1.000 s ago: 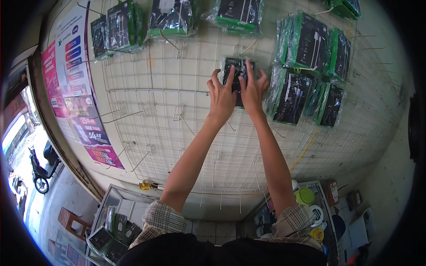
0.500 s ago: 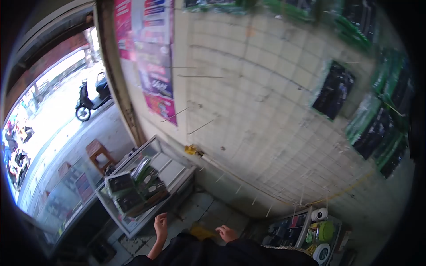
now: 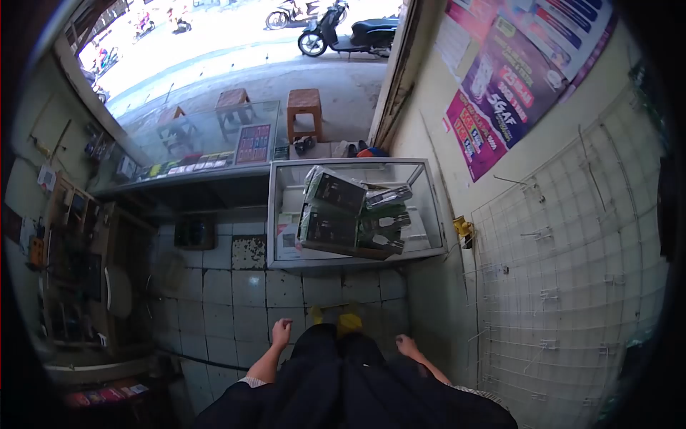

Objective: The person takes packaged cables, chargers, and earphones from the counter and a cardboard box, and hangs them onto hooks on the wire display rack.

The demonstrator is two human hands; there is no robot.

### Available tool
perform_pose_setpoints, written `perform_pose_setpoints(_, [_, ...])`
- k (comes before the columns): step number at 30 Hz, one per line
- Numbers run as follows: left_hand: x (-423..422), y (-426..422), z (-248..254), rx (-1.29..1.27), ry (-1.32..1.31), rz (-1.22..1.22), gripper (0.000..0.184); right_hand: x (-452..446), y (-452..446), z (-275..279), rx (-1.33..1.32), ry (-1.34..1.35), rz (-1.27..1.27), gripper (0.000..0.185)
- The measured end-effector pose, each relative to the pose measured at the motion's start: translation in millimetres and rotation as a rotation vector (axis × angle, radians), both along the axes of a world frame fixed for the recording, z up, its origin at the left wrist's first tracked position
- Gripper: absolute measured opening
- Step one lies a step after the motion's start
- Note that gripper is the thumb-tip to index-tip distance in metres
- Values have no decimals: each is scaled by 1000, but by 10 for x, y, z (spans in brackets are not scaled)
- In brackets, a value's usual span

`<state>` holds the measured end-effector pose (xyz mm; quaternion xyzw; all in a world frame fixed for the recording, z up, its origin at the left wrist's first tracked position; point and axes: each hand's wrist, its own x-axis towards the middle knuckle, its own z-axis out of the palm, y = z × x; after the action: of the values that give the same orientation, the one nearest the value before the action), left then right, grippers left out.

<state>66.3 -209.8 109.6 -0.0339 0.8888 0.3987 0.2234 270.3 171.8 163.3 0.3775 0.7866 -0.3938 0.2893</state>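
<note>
My left hand [image 3: 282, 332] hangs in front of me over the tiled floor, fingers curled in and nothing visible in them. On the other side of my body is my right hand [image 3: 407, 345], also loosely closed, with no object showing. Both are apart from everything around them. Ahead stands a glass display case [image 3: 274, 214] with a light metal frame. On its top lie several flat black packs [image 3: 336, 191] in clear plastic with green edges, bunched together and partly overlapping. Something yellow [image 3: 350, 323] is on the floor just before my legs.
A longer glass counter [image 3: 207, 118] adjoins the case on the left. Brown stools [image 3: 304, 107] stand beyond it, with a parked scooter [image 3: 350, 32] outside. Wire grid with hooks [image 3: 550, 293] covers the right wall beside posters [image 3: 500, 86]. A wooden desk [image 3: 121, 279] is at left.
My view has swung from the grid wall toward the shop front, so the display case now lies straight ahead. My hands have moved farther apart; the packs stay on the case.
</note>
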Motion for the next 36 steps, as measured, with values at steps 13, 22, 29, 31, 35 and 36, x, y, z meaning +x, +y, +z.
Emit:
perform_pose_setpoints(13, [-1864,1700,1051,271,482,122,40,-3229,-407,503,398,790,-63,38])
perform_pose_setpoints(22, [-1820,1909,1070,27,425,190,49,-3223,-539,422,210,745,-236,52])
perform_pose_setpoints(29, [-1615,2060,1807,569,504,300,33,-2900,-614,995,-322,959,-433,58])
perform_pose_setpoints(31, [-1590,2144,2161,827,360,216,24,-2758,-498,1285,-338,924,-457,62])
perform_pose_setpoints(35, [-1580,2257,3135,659,526,-433,32,-2489,-47,2275,215,1223,-488,69])
perform_pose_setpoints(36, [-1549,2311,3347,627,502,-554,33,-2408,68,2625,296,1396,-506,71])
